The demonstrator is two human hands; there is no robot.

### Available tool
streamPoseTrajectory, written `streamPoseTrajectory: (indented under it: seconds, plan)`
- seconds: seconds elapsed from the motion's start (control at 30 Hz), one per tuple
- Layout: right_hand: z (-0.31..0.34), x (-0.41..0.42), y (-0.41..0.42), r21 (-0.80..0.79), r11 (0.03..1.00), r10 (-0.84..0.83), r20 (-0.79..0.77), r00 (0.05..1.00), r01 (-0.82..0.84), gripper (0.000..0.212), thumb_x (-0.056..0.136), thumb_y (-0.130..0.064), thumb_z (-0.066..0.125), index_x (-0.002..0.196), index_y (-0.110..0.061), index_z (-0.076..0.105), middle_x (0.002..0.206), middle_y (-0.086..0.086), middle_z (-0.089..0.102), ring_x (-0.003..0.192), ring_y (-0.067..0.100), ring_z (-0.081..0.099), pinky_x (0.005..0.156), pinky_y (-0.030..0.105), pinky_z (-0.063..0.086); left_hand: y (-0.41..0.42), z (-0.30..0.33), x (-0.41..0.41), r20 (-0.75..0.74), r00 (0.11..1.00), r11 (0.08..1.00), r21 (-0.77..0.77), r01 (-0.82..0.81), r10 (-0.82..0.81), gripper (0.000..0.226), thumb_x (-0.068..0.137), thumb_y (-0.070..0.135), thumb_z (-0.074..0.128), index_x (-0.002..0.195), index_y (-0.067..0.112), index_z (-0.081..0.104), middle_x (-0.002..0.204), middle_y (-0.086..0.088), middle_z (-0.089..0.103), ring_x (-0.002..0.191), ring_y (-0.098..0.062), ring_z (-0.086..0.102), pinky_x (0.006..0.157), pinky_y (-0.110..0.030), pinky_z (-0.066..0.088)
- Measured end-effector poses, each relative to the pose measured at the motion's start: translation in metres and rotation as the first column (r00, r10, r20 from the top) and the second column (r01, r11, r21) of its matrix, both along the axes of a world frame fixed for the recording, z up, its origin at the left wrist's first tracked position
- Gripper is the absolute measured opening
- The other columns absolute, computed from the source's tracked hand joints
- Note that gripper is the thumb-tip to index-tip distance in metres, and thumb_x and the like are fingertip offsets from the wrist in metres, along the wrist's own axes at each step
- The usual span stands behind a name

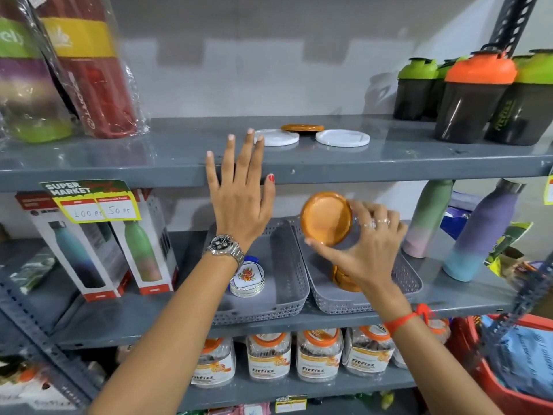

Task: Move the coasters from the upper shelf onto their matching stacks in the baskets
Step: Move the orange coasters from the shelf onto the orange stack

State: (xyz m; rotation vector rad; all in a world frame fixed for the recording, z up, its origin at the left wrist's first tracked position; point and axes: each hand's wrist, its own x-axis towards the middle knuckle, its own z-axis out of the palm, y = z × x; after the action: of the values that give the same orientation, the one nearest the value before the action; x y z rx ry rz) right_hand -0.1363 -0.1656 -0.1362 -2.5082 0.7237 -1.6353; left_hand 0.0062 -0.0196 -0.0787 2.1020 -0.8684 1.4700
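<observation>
1. The landmark is the upper shelf, a grey metal board that runs across the whole view.
2. Three coasters lie on the upper shelf near its middle: a white round coaster on the left, a second white coaster to its right, and an orange coaster behind and between them, partly overlapping the left white one.
3. The right hand is below the upper shelf's front edge and grips another orange coaster by its rim, thumb under and fingers behind.
4. This held coaster is round, glossy amber-orange, with a raised lip around a flat centre; it is tilted so its face looks toward the camera.
5. Under the upper shelf, directly below the held coaster, a grey perforated basket holds an orange stack, mostly hidden by the right wrist.
6. Touching that basket on the left is a second grey basket, containing a white stack with a floral print.
7. The left hand holds nothing; its fingers are spread and raised in front of the upper shelf's front edge, the fingertips reaching just beside the left white coaster. A metal watch sits on that wrist.
</observation>
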Motion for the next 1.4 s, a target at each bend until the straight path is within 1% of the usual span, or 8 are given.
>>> streamPoseTrajectory:
  seconds: [0.1,0.3,0.73,0.97,1.13,1.23,1.3,1.4]
  plan:
    - [-0.037,0.009,-0.026,0.130,0.983,-0.104,-0.209,0.972,0.133,0.097,0.047,-0.090,0.047,0.108,-0.017,0.067,0.099,0.012,0.064,0.093,0.031,0.054,0.078,0.040,0.039,-0.001,-0.002,0.004,0.022,1.000,1.000,-0.014,0.005,-0.005,0.054,0.093,0.034,0.036,0.144,0.015,0.032,0.149,-0.003,0.035,0.137,-0.023,0.027,0.115,-0.043,0.004]
    - [-0.081,0.027,-0.073,0.247,0.886,-0.153,-0.643,0.750,0.392,0.099,0.051,-0.090,0.046,0.109,-0.013,0.066,0.121,0.016,0.061,0.117,0.036,0.047,0.096,0.053,0.034,-0.005,-0.005,0.010,0.080,0.997,0.999,-0.045,0.010,-0.006,0.052,0.093,0.034,0.035,0.142,0.015,0.033,0.147,-0.003,0.039,0.136,-0.023,0.029,0.115,-0.042,0.006]
    - [-0.112,0.053,-0.102,0.322,0.762,-0.058,-0.830,0.555,0.562,0.089,0.065,-0.081,0.049,0.122,-0.014,0.061,0.143,0.012,0.047,0.136,0.036,0.030,0.109,0.064,0.017,-0.007,-0.008,0.016,0.146,0.989,0.997,-0.070,-0.017,0.027,0.050,0.094,0.036,0.030,0.139,0.016,0.038,0.143,-0.003,0.045,0.133,-0.022,0.034,0.115,-0.041,0.008]
    - [-0.105,0.057,-0.096,0.433,0.702,0.108,-0.850,0.516,0.566,0.068,0.074,-0.056,0.061,0.128,-0.016,0.053,0.141,0.011,0.045,0.135,0.034,0.028,0.111,0.063,0.018,-0.008,-0.008,0.017,0.144,0.989,0.997,-0.074,-0.014,0.025,0.050,0.096,0.038,0.025,0.139,0.016,0.039,0.142,-0.003,0.045,0.132,-0.022,0.035,0.115,-0.040,0.007]
    - [-0.075,0.043,-0.065,0.429,0.805,-0.116,-0.562,0.819,0.408,0.051,0.081,-0.044,0.058,0.116,-0.007,0.061,0.126,0.016,0.057,0.120,0.037,0.045,0.102,0.052,0.034,-0.007,-0.008,0.016,0.134,0.991,0.998,-0.067,-0.012,0.021,0.050,0.095,0.037,0.027,0.140,0.017,0.036,0.143,-0.003,0.044,0.133,-0.021,0.032,0.115,-0.041,0.005]
    - [-0.032,0.033,-0.033,0.277,0.928,-0.244,-0.059,0.968,0.250,0.038,0.080,-0.037,0.055,0.101,-0.008,0.067,0.102,0.013,0.069,0.094,0.035,0.057,0.085,0.041,0.040,-0.007,-0.008,0.015,0.123,0.992,0.998,-0.064,-0.016,0.024,0.050,0.096,0.038,0.026,0.140,0.016,0.035,0.143,-0.003,0.044,0.133,-0.022,0.032,0.115,-0.041,0.005]
    - [0.005,0.022,-0.012,0.098,0.990,-0.129,0.354,0.926,0.100,0.017,0.077,-0.020,0.057,0.085,-0.011,0.070,0.079,0.005,0.070,0.073,0.030,0.055,0.070,0.035,0.037,-0.006,-0.007,0.014,0.112,0.994,0.998,-0.060,-0.014,0.021,0.050,0.096,0.038,0.026,0.141,0.016,0.034,0.143,-0.004,0.043,0.133,-0.022,0.032,0.115,-0.042,0.007]
    - [0.067,0.008,0.010,-0.164,0.985,0.133,0.561,0.817,-0.048,0.011,0.073,-0.002,0.058,0.070,-0.005,0.067,0.063,0.007,0.066,0.057,0.028,0.050,0.064,0.028,0.033,-0.005,-0.006,0.011,0.097,0.995,0.999,-0.054,-0.001,0.006,0.051,0.094,0.035,0.032,0.141,0.016,0.034,0.144,-0.004,0.043,0.133,-0.023,0.033,0.114,-0.044,0.007]
